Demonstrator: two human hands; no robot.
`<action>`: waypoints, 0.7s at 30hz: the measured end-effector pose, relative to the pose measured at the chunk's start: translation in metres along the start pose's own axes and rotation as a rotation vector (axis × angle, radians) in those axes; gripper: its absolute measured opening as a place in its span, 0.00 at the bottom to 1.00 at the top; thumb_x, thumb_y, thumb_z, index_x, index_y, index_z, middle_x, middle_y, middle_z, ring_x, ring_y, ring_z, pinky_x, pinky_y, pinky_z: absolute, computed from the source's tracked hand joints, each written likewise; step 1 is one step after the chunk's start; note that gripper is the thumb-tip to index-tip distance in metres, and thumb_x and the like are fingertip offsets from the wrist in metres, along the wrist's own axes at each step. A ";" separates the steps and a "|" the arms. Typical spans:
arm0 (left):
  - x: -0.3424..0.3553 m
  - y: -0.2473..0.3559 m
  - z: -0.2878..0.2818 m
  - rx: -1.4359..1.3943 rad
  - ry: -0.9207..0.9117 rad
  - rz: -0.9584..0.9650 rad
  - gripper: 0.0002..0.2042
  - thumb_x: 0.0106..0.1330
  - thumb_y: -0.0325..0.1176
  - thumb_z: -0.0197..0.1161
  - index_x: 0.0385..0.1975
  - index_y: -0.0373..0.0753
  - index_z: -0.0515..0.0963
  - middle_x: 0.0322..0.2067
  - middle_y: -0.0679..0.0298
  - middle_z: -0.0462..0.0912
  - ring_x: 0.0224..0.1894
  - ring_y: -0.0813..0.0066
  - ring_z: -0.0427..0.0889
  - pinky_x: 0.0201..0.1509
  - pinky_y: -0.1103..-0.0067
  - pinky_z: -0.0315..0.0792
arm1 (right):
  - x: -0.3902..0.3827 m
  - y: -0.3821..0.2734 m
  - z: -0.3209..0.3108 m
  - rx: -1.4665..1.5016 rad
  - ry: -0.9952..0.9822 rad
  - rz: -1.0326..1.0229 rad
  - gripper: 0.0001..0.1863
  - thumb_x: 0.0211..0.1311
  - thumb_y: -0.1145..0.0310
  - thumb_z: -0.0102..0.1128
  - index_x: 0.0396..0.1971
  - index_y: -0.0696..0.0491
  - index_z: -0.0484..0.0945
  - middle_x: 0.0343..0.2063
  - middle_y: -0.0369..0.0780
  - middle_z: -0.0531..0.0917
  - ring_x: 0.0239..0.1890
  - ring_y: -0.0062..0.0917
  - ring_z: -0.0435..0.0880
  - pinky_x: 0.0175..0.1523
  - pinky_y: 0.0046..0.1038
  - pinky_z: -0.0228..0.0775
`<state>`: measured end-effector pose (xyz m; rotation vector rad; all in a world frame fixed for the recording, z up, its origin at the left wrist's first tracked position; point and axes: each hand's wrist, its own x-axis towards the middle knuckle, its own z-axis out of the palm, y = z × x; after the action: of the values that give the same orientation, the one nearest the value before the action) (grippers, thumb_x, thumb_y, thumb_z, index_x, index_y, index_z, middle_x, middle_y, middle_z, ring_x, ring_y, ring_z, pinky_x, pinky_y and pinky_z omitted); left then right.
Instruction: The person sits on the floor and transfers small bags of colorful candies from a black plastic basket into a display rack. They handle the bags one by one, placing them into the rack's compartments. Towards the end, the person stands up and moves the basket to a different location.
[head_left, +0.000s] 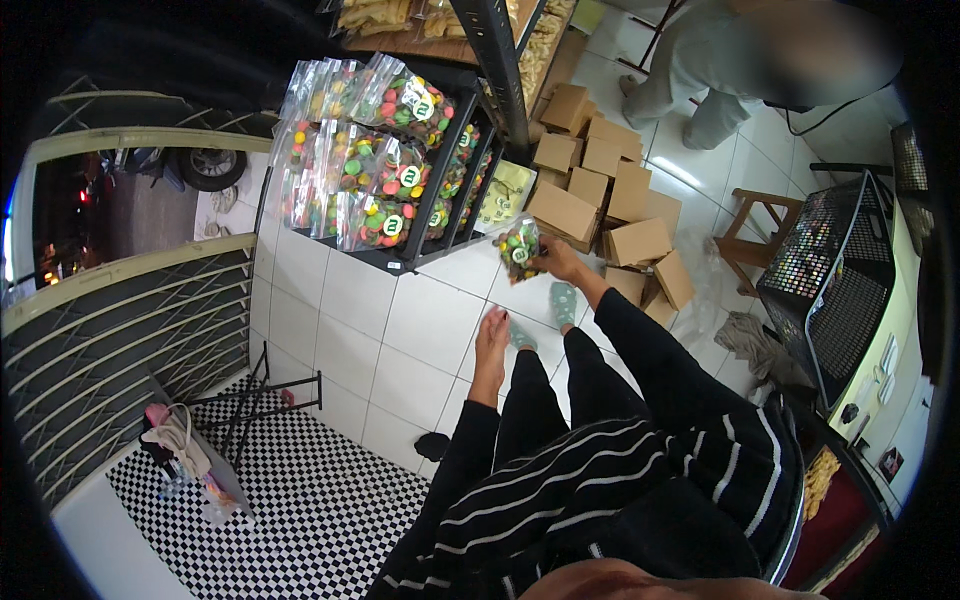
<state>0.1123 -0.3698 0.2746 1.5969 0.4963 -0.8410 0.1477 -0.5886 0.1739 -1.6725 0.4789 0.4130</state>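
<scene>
My right hand (560, 260) is closed on the side of a clear pouch of colourful round candies (519, 249) with a round pale label. The pouch is held in the air over the tiled floor, beside a black rack. Lower and to the left, my left hand (489, 350) holds nothing, its fingers stretched out and apart from the pouch. Similar candy pouches (385, 165) stand in rows on the black tiered rack (462, 165). Just behind the held pouch lies a yellowish printed packet or bag (507, 192).
Several small brown cardboard boxes (610, 195) are heaped on the floor ahead. A wooden stool (757, 235) and a black mesh basket (835, 290) stand at the right. Another person (690, 70) is at the far right. A metal lattice gate (130, 335) runs along the left.
</scene>
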 end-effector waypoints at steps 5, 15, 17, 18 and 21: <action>-0.039 -0.062 -0.031 0.186 -0.059 -0.090 0.18 0.65 0.38 0.56 0.53 0.40 0.71 0.49 0.64 0.75 0.51 0.75 0.71 0.54 0.74 0.64 | 0.073 0.044 0.022 -0.108 0.154 -0.119 0.21 0.45 0.67 0.70 0.39 0.60 0.76 0.31 0.47 0.81 0.34 0.35 0.78 0.41 0.32 0.68; -0.106 -0.144 -0.057 -0.063 0.142 -0.417 0.21 0.58 0.36 0.62 0.52 0.38 0.71 0.45 0.66 0.78 0.48 0.79 0.75 0.47 0.82 0.64 | 0.212 0.055 0.110 0.047 0.145 -0.242 0.21 0.49 0.74 0.64 0.46 0.59 0.72 0.42 0.45 0.79 0.45 0.36 0.78 0.49 0.35 0.70; -0.101 -0.139 -0.071 -0.023 0.115 -0.407 0.21 0.57 0.35 0.63 0.51 0.38 0.72 0.46 0.65 0.78 0.47 0.78 0.75 0.47 0.81 0.64 | 0.236 0.066 0.116 0.412 0.171 -0.318 0.21 0.47 0.73 0.64 0.45 0.56 0.72 0.40 0.46 0.78 0.43 0.39 0.78 0.49 0.35 0.71; -0.111 -0.152 -0.065 -0.077 0.159 -0.410 0.21 0.57 0.34 0.63 0.51 0.38 0.72 0.46 0.64 0.78 0.47 0.78 0.75 0.47 0.81 0.64 | 0.224 0.046 0.129 0.512 0.108 -0.391 0.21 0.46 0.72 0.65 0.44 0.54 0.72 0.39 0.46 0.78 0.42 0.40 0.77 0.49 0.35 0.71; -0.119 -0.177 -0.057 -0.140 0.215 -0.398 0.21 0.57 0.32 0.63 0.51 0.37 0.72 0.46 0.64 0.78 0.46 0.78 0.75 0.45 0.83 0.65 | 0.195 0.015 0.125 -0.488 0.367 -0.270 0.25 0.49 0.68 0.64 0.50 0.51 0.70 0.44 0.43 0.75 0.46 0.32 0.73 0.51 0.31 0.68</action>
<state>-0.0783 -0.2616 0.2490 1.4871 1.0294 -0.9080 0.3053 -0.4823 0.0405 -2.2710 0.4302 0.0152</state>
